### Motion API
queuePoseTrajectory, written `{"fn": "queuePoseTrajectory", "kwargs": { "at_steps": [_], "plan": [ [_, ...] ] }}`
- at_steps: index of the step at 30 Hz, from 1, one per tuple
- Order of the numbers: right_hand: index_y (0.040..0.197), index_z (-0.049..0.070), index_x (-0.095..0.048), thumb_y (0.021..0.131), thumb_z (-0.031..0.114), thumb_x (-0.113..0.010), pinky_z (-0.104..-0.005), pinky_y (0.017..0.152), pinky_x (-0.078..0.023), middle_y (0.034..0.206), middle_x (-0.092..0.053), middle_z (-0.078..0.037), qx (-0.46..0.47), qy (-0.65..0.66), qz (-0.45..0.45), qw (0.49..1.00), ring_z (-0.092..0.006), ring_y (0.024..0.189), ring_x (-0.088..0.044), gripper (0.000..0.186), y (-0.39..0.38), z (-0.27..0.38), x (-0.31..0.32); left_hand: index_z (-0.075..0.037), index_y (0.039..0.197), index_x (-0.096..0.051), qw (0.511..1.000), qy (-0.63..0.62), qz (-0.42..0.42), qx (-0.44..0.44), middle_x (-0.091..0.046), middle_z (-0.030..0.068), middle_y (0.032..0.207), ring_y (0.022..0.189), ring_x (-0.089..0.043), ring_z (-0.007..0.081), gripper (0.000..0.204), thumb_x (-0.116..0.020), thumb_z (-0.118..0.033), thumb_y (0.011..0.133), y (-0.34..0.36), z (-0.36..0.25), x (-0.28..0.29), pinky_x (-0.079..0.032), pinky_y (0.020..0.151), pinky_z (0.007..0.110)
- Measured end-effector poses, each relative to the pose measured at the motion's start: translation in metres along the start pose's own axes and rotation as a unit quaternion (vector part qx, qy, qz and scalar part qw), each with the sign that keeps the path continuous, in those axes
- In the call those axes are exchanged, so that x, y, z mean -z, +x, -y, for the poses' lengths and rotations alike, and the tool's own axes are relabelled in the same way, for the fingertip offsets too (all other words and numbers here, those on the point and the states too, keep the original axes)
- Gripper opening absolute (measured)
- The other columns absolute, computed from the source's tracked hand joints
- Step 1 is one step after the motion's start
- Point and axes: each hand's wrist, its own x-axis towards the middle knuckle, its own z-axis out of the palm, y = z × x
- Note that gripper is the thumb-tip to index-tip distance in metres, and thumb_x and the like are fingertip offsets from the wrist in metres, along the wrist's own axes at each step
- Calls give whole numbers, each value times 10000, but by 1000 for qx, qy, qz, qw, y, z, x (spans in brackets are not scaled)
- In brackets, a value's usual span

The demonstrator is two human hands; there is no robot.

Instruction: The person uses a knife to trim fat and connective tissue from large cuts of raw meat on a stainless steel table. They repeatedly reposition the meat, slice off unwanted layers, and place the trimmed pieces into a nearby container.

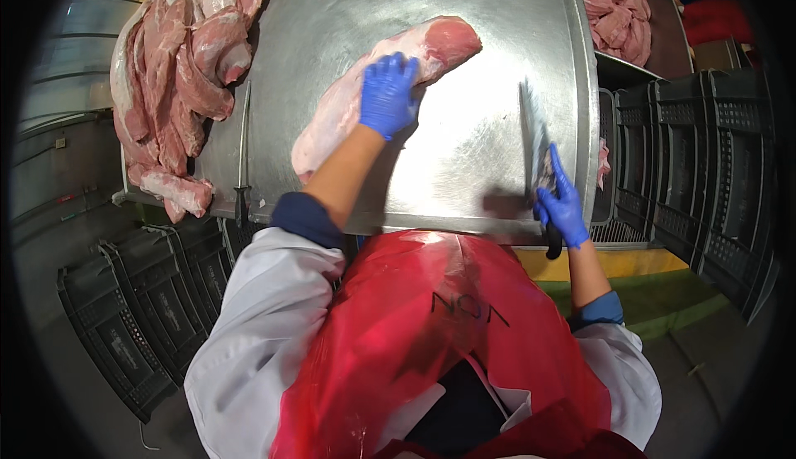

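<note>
A long boneless piece of meat (332, 123), pale with fat and redder at its far right end, lies slantwise on the steel table (307, 11). My left hand (388, 96), in a blue glove, rests on top of it near the middle, fingers spread over its surface without gripping it. At the table's right side my right hand (564, 208), gloved in blue too, is closed round the dark handle of a knife (533, 127). Its blade points away from me, apart from the meat.
Many long meat pieces (178, 69) are heaped at the left. Beside them lies a sharpening steel (243, 144) with a black handle. A tray of cut meat chunks (613, 15) stands at the far right. Black crates (713, 144) line the right side; more crates (133, 326) are at lower left.
</note>
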Motion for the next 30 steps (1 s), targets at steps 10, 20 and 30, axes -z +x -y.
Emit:
{"fn": "queuePoseTrajectory", "kwargs": {
  "at_steps": [10, 20, 30],
  "plan": [
    [1636, 215, -136, 967, -24, -505, -208, 489, -445, 776, -579, -36, 86, 57, -12, 995, -70, 552, -501, 800, 73, 6, -25, -41, 909, -628, 966, -144, 11, 213, -681, 209, 794, 794, -703, 338, 184, -623, -225, 896, 25, -6, -43, -529, 719, 486],
    [1606, 349, -157, 980, 309, -519, -464, 737, -570, 891, -699, -254, 167, -262, 3, 951, -360, 738, -718, 724, 228, 39, -123, -14, 809, -610, 827, -464, 85, 304, -615, 74, 705, 644, -595, 149, 109, -589, -86, 888, 48, 1, -8, -491, 603, 301],
    [1619, 327, -151, 978, 240, -540, -408, 677, -581, 895, -695, -177, 140, -172, 94, 971, -252, 648, -669, 755, 219, 59, -130, 0, 829, -583, 720, -611, 61, 324, -605, 69, 725, 607, -574, 135, 76, -600, -6, 903, 59, 9, -4, -460, 531, 266]
  ]
}}
